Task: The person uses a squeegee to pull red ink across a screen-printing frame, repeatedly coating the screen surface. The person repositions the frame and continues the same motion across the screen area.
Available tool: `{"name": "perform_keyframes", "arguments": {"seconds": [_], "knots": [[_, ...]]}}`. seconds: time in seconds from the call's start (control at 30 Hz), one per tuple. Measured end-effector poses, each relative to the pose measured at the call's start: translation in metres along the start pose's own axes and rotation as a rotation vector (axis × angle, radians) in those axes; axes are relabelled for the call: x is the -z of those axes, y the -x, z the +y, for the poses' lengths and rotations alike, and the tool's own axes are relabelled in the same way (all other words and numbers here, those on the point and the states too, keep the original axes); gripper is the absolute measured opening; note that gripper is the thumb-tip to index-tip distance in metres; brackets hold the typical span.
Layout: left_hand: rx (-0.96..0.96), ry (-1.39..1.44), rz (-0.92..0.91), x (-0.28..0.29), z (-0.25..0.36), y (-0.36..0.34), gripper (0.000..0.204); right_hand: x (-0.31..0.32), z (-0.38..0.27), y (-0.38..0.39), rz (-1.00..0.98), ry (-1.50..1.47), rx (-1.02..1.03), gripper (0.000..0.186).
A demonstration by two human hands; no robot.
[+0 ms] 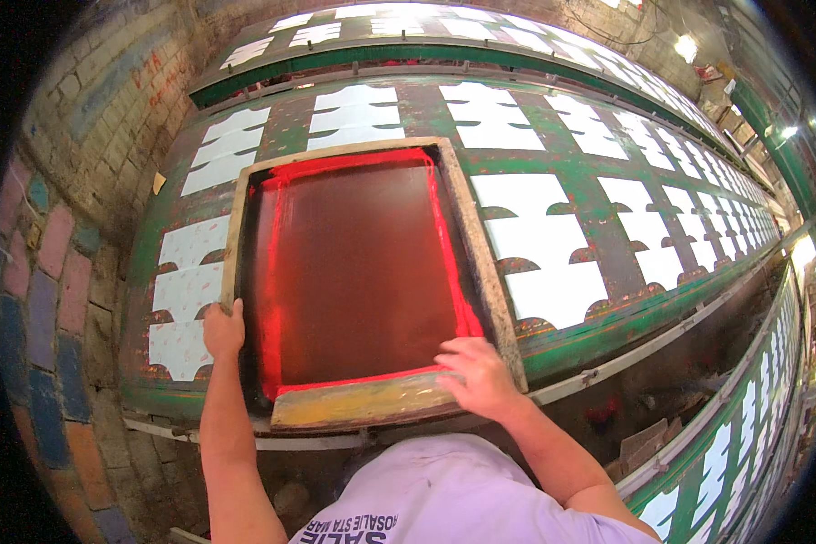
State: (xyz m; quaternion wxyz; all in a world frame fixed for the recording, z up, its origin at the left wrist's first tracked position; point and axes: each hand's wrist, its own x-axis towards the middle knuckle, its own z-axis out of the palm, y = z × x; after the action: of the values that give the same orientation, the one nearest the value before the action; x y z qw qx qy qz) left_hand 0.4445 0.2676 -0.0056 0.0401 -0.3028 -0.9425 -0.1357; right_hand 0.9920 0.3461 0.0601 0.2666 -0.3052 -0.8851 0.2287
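A block wall (56, 240) runs along the left, some blocks painted pink, blue and orange, with red marks farther up. A long green table (553, 354) stretches far to the right, between a far table (272, 72) and a right table (689, 476). A lamp (686, 47) glows at far right.

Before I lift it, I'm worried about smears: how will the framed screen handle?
The framed screen is likely stiff, given its wooden border. Its breadth may make it awkward one-handed. The red bands might feel slippery if wet.
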Motion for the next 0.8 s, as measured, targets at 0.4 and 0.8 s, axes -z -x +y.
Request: {"name": "perform_keyframes", "arguments": {"seconds": [0.4,0.8], "knots": [[-0.009,-0.030,-0.007,-0.008,-0.003,-0.007,0.068,0.001,0.126,-0.032,0.141,0.074,-0.587,0.078],[0.009,0.254,-0.097,-0.025,-0.031,-0.020,0.057,0.001,0.114,-0.060,0.203,0.166,-0.670,0.068]]}}
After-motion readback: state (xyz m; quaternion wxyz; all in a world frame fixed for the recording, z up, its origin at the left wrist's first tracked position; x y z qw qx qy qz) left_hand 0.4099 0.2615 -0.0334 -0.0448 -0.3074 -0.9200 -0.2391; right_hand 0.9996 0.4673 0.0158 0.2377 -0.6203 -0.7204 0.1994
